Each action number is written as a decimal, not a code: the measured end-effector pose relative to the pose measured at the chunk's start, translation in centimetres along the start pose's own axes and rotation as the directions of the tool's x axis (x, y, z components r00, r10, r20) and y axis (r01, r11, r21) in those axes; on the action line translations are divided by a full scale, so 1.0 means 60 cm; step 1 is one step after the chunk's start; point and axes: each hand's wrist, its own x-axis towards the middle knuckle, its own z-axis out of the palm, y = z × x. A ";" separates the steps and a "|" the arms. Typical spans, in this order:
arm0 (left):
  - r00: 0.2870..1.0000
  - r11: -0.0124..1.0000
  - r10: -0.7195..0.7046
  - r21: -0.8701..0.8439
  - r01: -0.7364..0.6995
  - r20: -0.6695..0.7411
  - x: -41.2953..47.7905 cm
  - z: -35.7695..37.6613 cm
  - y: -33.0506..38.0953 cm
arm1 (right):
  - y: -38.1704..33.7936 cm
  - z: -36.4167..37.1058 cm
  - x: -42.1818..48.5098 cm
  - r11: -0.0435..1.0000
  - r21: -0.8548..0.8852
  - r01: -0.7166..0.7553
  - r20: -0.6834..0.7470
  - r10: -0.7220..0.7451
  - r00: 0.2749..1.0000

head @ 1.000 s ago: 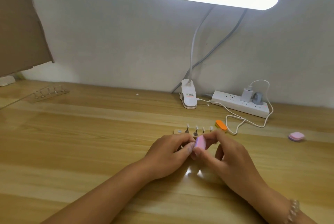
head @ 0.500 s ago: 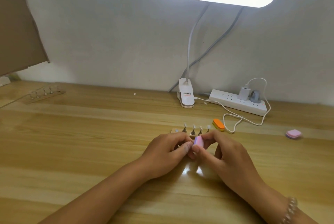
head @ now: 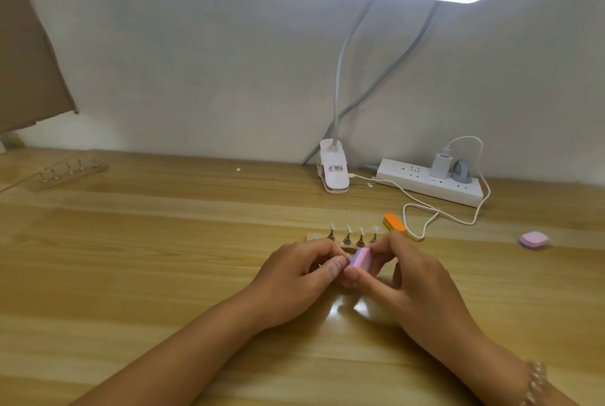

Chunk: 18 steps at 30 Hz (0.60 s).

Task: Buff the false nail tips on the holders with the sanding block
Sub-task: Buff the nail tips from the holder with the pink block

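Observation:
My right hand [head: 406, 278] pinches a small pink and purple sanding block [head: 359, 257] between thumb and fingers. My left hand [head: 294, 274] pinches a small holder with a nail tip against the block; the tip itself is hidden by my fingers. Just behind both hands lies a wooden base strip [head: 312, 238] with several metal holders [head: 347, 237] standing in a row, each carrying a clear false nail tip.
An orange sanding block [head: 394, 222] lies right of the strip, beside a white cable [head: 422, 219]. A pink block [head: 534, 239] sits far right. A clip lamp [head: 334, 173] and power strip [head: 429, 181] stand by the wall. Another holder strip [head: 70, 173] lies far left.
The hands stay together over the same spot, with the block shifting slightly against the held tip. The camera has tilted a little, moving the scene in the view.

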 end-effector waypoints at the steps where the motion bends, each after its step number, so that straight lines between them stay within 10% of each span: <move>1: 1.000 1.000 0.000 -0.011 0.000 0.009 0.000 0.000 0.001 | 0.003 -0.001 0.001 1.000 0.005 -0.016 -0.010 0.016 1.000; 18: 1.000 1.000 -0.010 -0.030 0.010 -0.012 -0.002 0.005 -0.002 | -0.005 -0.001 0.000 0.997 0.046 0.062 0.018 -0.062 0.998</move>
